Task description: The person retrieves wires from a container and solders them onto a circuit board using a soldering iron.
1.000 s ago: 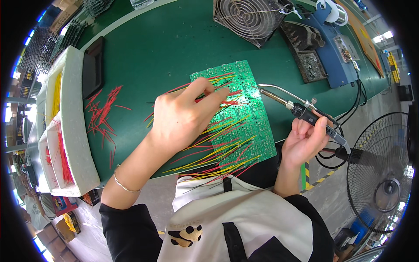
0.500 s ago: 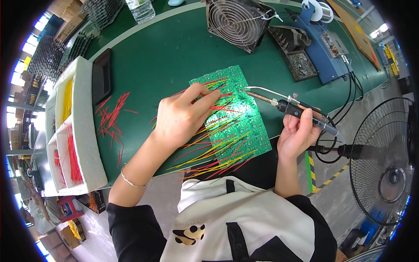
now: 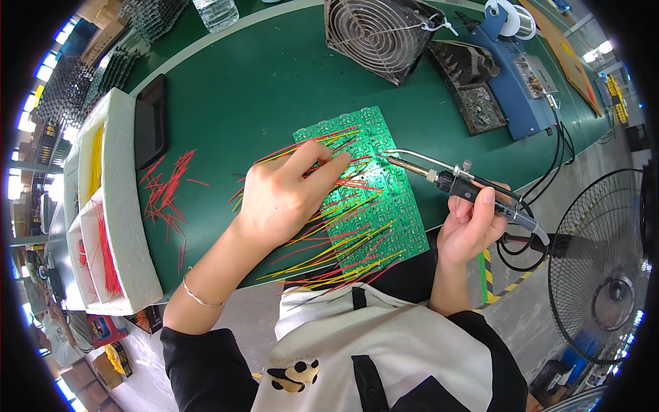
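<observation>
A green circuit board panel (image 3: 384,213) lies at the bench's near edge, with rows of red and yellow wires (image 3: 343,237) sticking out to its left. Over its left side, my left hand (image 3: 281,196) is closed, thumb and forefinger pinched at a red wire (image 3: 358,159); its end is partly hidden by the fingers. From the right, my right hand (image 3: 473,226) grips a soldering iron (image 3: 456,185) with a thin metal feed tube along it. The iron's tip is at the upper middle of the board, close to the pinched wire.
Loose red wires (image 3: 168,189) lie left, by a white foam box (image 3: 141,254) of sorted wires and a black tray (image 3: 151,123). Farther back stand a square fan (image 3: 371,34), an iron holder (image 3: 477,103) and a blue solder feeder (image 3: 515,89). A floor fan (image 3: 604,275) stands right.
The iron's tip has shifted slightly left and down over the board. My left hand keeps its pinch, a little lower in the picture. The whole view has shifted slightly.
</observation>
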The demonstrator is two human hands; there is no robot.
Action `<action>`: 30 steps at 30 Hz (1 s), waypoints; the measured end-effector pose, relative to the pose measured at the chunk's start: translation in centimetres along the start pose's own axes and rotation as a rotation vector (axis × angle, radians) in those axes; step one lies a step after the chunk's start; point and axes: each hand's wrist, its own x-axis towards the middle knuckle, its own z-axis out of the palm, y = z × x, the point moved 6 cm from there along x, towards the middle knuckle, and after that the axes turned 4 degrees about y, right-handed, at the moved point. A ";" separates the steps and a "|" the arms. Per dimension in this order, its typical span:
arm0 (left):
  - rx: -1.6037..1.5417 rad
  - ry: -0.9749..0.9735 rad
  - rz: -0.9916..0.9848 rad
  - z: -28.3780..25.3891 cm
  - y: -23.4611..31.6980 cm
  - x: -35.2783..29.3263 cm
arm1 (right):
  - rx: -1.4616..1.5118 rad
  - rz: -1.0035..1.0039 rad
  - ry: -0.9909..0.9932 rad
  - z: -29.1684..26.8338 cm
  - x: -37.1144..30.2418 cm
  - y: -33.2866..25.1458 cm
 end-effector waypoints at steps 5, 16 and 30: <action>-0.012 -0.004 -0.005 0.2 -0.2 -0.1 | -0.048 -0.001 -0.023 0.4 0.1 -0.2; -0.022 -0.009 -0.017 0.2 -0.3 0.0 | -0.067 0.006 -0.036 0.5 0.1 0.1; -0.012 -0.042 -0.028 0.2 -0.3 0.1 | -0.049 0.005 0.002 0.3 0.0 -0.1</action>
